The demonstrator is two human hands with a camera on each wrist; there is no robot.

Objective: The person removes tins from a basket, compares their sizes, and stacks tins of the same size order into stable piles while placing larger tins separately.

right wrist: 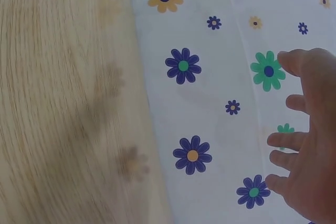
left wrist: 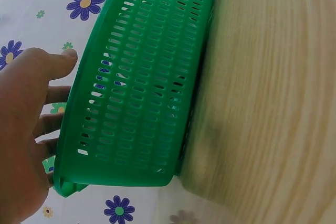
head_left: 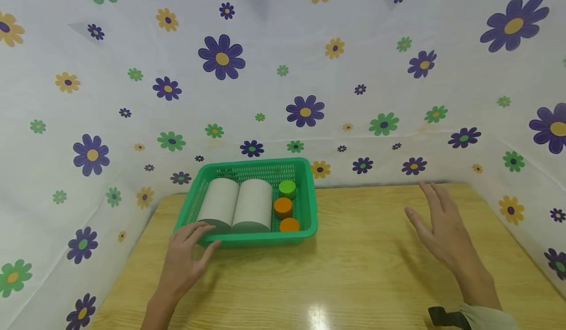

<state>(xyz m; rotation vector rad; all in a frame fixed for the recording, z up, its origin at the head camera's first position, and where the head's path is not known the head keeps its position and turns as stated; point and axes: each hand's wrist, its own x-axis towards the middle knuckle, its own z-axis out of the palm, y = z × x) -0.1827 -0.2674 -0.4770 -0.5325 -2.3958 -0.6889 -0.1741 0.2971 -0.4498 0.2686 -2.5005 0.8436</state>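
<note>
Green basket (head_left: 265, 238) sits left of centre on the counter (head_left: 353, 261), two white cylinders (head_left: 254, 205) inside; left hand (head_left: 185, 261) at its lower-left corner, thumb and fingers apart; right hand (head_left: 442, 234), fingers spread, hovers at right of frame

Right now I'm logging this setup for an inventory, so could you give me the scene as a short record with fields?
container: green basket on a wooden table
basket, left: two white cylinders, side by side
basket, right: one green disc, two orange discs nearer
left hand: fingers at basket's near rim, left end
right hand: raised above table, holding nothing
backdrop: white flowered cloth
</note>
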